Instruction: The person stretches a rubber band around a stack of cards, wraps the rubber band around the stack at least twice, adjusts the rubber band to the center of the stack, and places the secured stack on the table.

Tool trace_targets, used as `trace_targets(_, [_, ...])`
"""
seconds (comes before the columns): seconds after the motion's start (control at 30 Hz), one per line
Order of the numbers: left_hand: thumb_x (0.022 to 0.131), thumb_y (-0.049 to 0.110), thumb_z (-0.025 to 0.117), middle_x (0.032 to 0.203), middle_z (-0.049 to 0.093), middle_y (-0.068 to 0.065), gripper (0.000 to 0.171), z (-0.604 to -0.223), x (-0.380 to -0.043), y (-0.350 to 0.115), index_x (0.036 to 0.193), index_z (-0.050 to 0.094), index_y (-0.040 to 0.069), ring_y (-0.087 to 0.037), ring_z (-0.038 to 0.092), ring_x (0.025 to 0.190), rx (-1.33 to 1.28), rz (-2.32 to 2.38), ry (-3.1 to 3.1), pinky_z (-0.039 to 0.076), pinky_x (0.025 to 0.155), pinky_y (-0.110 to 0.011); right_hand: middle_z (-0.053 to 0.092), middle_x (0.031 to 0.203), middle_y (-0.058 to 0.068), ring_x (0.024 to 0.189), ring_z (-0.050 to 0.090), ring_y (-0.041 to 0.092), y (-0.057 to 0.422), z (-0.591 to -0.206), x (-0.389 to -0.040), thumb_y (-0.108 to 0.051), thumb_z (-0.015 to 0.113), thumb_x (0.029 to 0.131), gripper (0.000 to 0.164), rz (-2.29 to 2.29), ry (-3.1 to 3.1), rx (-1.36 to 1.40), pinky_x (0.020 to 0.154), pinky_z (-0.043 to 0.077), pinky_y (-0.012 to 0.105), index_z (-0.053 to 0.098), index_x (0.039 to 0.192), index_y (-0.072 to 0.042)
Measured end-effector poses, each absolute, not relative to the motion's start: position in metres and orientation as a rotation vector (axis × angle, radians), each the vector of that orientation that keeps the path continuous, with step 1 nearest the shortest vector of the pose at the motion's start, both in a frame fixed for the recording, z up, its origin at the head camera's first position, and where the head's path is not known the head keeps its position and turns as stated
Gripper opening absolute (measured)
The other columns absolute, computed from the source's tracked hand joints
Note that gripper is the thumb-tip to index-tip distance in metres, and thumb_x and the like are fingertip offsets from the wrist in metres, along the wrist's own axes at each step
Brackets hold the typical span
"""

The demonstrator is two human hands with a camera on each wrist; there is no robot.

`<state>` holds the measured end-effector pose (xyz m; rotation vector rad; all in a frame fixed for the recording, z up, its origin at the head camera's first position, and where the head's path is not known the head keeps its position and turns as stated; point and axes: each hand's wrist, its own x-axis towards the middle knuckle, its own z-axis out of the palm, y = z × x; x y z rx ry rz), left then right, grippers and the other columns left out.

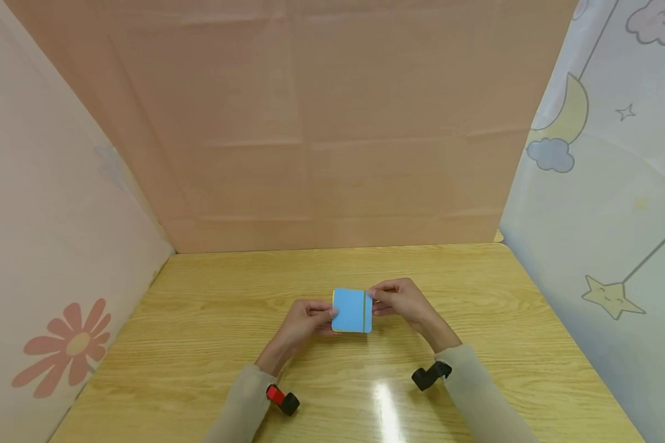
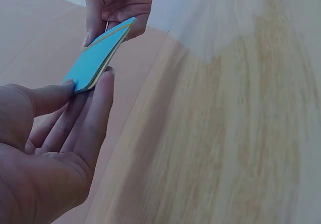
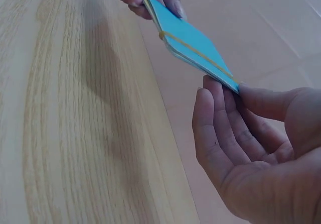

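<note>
A small square notebook (image 1: pixel 348 311) with a light blue cover is held up between both hands above the table. A yellow-brown elastic band (image 3: pixel 195 52) runs down its cover close to the right edge. My left hand (image 1: pixel 309 320) pinches the left edge, thumb on the cover and fingers beneath. At the upper right corner, my right hand (image 1: pixel 401 303) pinches the notebook between thumb and fingers. The left wrist view shows pale pages along the notebook's (image 2: pixel 98 58) edge, and its cover is closed.
The wood-grain table (image 1: pixel 227 283) spreads out below the hands. An orange-brown sheet (image 1: pixel 321 135) stands at its back edge. Pale printed sheets flank it, one with a red flower (image 1: pixel 77 344) at left, one with a yellow star (image 1: pixel 612 296) at right.
</note>
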<state>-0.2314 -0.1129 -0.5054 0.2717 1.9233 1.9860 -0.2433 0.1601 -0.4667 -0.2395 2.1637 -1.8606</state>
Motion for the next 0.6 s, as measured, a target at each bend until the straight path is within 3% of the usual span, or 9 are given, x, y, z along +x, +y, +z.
trace_targets(0.17, [0.100, 0.009, 0.072, 0.085, 0.076, -0.004, 0.029, -0.506, -0.229, -0.115, 0.120, 0.072, -0.012, -0.014, 0.076, 0.074, 0.277, 1.994, 1.926, 0.068, 0.080, -0.038, 0.079, 0.097, 0.010, 0.084, 0.077, 0.019, 0.162, -0.466, -0.245, -0.016, 0.067, 0.104, 0.032, -1.793, 2.171, -0.265, 0.086, 0.067, 0.044, 0.072, 0.122, 0.010])
trace_targets(0.3, [0.100, 0.006, 0.072, 0.088, 0.077, -0.004, 0.029, -0.506, -0.228, -0.115, 0.121, 0.072, -0.013, -0.014, 0.078, 0.076, 0.278, 1.985, 1.927, 0.068, 0.078, -0.035, 0.080, 0.099, 0.012, 0.087, 0.079, 0.024, 0.165, -0.464, -0.247, -0.019, 0.069, 0.104, 0.032, -1.721, 2.176, -0.310, 0.088, 0.067, 0.049, 0.073, 0.121, 0.008])
trace_targets(0.6, [0.100, 0.007, 0.072, 0.088, 0.077, -0.004, 0.030, -0.506, -0.229, -0.117, 0.120, 0.071, -0.015, -0.014, 0.078, 0.075, 0.300, 1.994, 1.923, 0.068, 0.078, -0.036, 0.080, 0.098, 0.012, 0.093, 0.079, 0.036, 0.166, -0.460, -0.255, -0.020, 0.072, 0.102, 0.030, -1.644, 2.177, -0.379, 0.089, 0.065, 0.055, 0.076, 0.119, 0.005])
